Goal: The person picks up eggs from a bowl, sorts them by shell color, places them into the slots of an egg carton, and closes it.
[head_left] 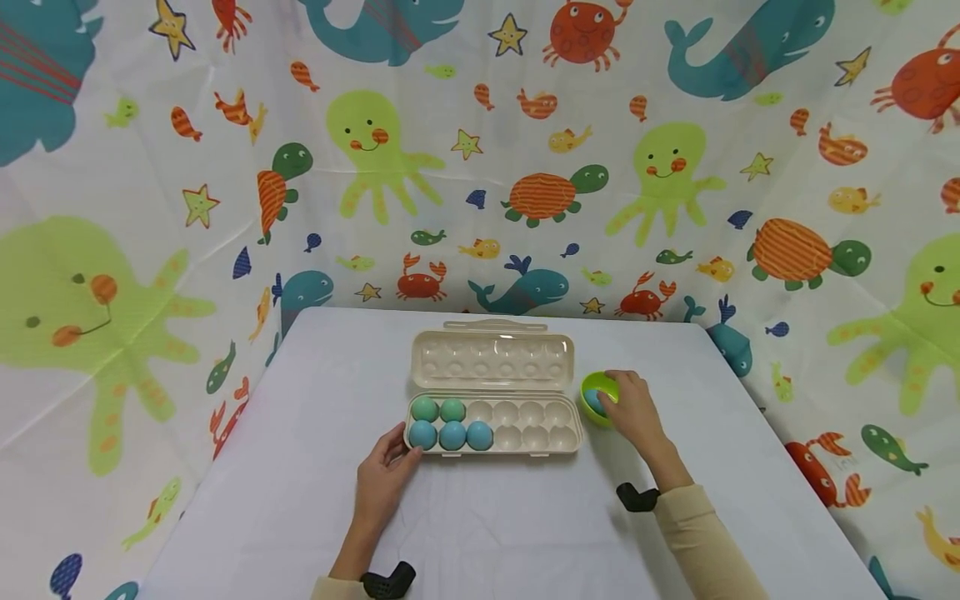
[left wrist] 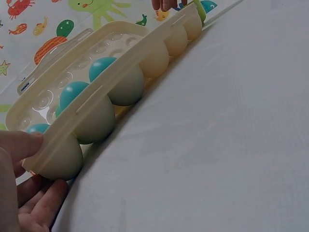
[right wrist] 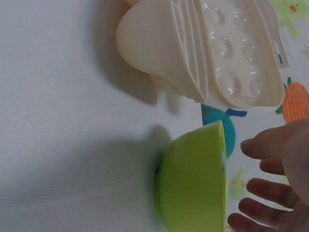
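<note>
A cream plastic egg carton (head_left: 534,437) lies open on the table, its lid (head_left: 492,360) folded back. At its left end sit two green eggs (head_left: 452,410) in the back row and three blue eggs (head_left: 480,435) in the front row. My left hand (head_left: 386,479) grips the carton's front left corner, thumb at the rim and fingers below in the left wrist view. Right of the carton stands a lime green bowl (right wrist: 193,188) with a blue egg (head_left: 594,401) inside. My right hand (head_left: 636,417) is over the bowl's opening, its fingers (right wrist: 270,192) loosely spread and holding nothing.
A white cloth covers the table (head_left: 315,400). Behind it and along both sides hangs a curtain (head_left: 420,192) printed with sea animals. A black wrist-worn device (head_left: 637,497) is on the right wrist and another (head_left: 388,581) on the left.
</note>
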`<act>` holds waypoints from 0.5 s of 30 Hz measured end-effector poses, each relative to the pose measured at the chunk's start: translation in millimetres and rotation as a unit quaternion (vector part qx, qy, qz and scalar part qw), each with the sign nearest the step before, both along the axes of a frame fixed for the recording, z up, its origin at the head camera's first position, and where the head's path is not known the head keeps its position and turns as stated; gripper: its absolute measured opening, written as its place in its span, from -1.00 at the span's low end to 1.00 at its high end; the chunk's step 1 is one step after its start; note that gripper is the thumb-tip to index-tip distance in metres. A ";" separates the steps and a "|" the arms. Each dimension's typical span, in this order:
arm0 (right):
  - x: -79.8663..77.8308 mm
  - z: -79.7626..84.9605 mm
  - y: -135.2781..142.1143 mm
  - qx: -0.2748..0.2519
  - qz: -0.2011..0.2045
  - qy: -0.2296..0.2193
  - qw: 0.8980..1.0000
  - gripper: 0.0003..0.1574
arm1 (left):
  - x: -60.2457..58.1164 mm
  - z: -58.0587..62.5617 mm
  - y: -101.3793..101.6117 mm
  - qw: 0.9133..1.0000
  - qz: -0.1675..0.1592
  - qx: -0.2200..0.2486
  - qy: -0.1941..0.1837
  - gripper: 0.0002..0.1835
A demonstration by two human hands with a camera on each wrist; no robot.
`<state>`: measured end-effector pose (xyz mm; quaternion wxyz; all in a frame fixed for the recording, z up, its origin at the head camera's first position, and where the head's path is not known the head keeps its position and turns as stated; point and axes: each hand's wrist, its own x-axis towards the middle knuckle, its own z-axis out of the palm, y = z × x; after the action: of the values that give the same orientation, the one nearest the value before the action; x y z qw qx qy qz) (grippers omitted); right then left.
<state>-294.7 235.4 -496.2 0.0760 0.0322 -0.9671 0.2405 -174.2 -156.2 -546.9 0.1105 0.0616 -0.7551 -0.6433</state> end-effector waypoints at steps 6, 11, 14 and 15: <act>-5.4 -6.5 1.9 0.006 0.024 -0.024 0.999 -0.39 | 0.1 0.5 0.5 1.000 0.003 -0.003 -0.002 -0.41; -10.2 -9.6 3.1 0.016 0.040 -0.039 0.998 -0.41 | -0.3 -0.1 0.4 1.000 0.003 0.000 -0.002 -0.41; -13.6 -12.0 3.3 0.023 0.049 -0.043 0.998 -0.45 | -0.7 -1.0 0.2 1.000 0.004 0.002 0.001 -0.41; -15.1 -13.1 3.5 0.024 0.052 -0.043 0.997 -0.46 | -0.9 -1.4 0.1 1.000 0.004 0.003 0.002 -0.41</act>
<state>-309.7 238.9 -509.3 0.0210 0.0743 -0.9720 0.2221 -175.1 -156.1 -548.3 0.1143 0.0637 -0.7530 -0.6449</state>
